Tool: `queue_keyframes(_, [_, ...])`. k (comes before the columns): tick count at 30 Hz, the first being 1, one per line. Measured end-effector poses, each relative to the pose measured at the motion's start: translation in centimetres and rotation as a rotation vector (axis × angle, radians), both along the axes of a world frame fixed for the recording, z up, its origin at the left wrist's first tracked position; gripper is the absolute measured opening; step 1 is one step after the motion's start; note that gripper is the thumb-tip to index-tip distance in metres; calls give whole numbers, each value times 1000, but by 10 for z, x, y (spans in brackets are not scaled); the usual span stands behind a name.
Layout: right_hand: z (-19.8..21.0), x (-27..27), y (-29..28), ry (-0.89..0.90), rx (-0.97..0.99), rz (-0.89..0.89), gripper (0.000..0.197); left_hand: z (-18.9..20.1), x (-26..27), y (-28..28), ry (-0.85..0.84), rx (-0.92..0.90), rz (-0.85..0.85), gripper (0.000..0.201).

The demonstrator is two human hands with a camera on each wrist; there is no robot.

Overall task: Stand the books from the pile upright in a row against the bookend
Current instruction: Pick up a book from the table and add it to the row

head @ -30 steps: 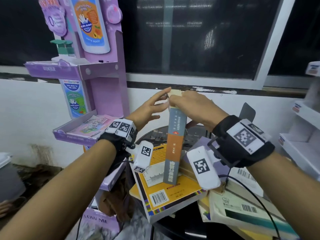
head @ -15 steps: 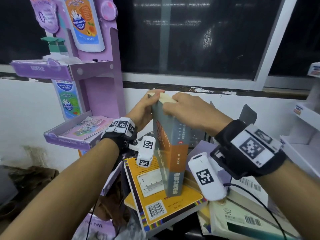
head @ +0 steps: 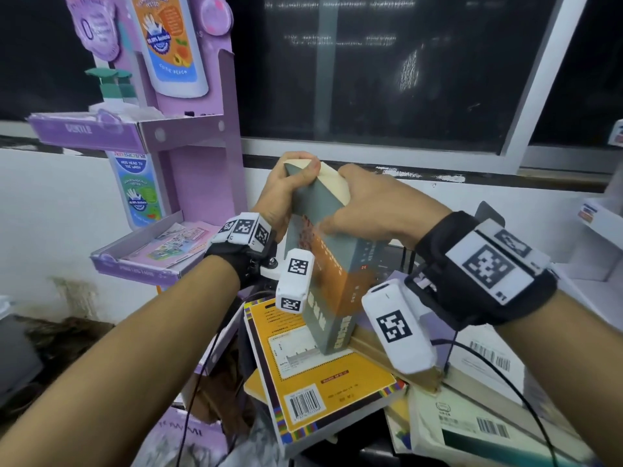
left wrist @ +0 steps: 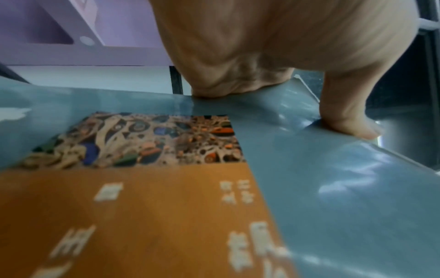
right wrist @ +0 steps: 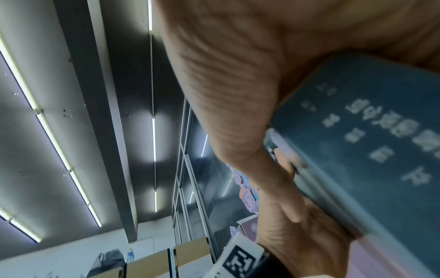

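Both hands hold a thick grey-and-orange book (head: 332, 281) upright, its lower end over a yellow book (head: 323, 375) on top of the pile. My left hand (head: 296, 178) grips the book's top left corner, with the thumb (left wrist: 345, 120) lying on the cover (left wrist: 166, 206). At the top right my right hand (head: 354, 203) wraps round the spine (right wrist: 371, 150). Other flat books (head: 478, 429) lie to the right. A dark bookend plate (head: 490, 214) shows behind my right wrist, mostly hidden.
A purple cardboard display stand (head: 199, 170) with a low tray (head: 135, 264) rises close on the left. White shelves (head: 600, 227) stand at the right edge. Behind the pile are a white wall and a dark window (head: 387, 79).
The book has turned so its cover faces left and has tilted a little. My left hand went from open beside it to gripping its top corner.
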State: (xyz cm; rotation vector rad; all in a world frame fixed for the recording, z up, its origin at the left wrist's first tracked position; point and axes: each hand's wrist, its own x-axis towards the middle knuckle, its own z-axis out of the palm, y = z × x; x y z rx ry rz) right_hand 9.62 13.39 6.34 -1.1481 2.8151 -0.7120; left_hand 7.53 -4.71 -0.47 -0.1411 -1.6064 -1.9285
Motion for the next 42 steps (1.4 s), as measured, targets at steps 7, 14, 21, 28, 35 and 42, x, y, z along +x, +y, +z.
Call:
queue_keyframes(7, [12,-17,8,31,-196,-4,50,25,-7,1,-7,-93,27,47])
queue_keyframes(14, [34,-42,30,-28,-317,-22,32,38,-23,8,-94,-152,35,58])
queue_keyframes(21, [56,-68,51,42,-296,-106,34,12,-49,7,-243,-184,134,54])
queue_keyframes(28, [56,-105,66,96,-288,-232,37,-8,-87,12,-349,-315,247,39])
queue_keyframes(35, [49,-149,58,132,-272,-337,38,-28,-123,11,-444,-386,259,28])
queue_keyframes(42, [32,-189,28,121,-295,-408,30,-40,-139,5,-468,-350,246,35])
